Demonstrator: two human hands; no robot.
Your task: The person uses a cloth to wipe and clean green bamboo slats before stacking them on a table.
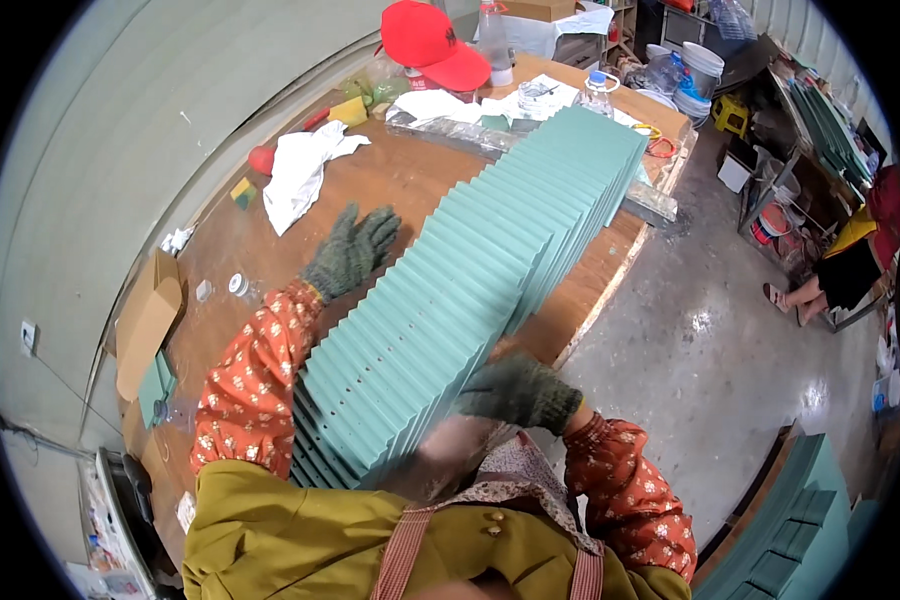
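Note:
A long, fanned-out stack of pale green ridged sheets runs across the table from my body to the far right. Small dark holes dot the sheets' near part. My left hand, in a dark grey-green knitted glove, is beside the stack's left edge, palm down with its fingers spread and nothing in them. On the opposite side, my right hand wears a matching glove and is close against the stack's near right edge. Its fingers are blurred by motion, so I cannot tell whether they grip a sheet.
The brown wooden table carries a white cloth, a red cap, a metal bar, a clear bottle and an open cardboard box. More green sheets stand lower right. Another person is at far right.

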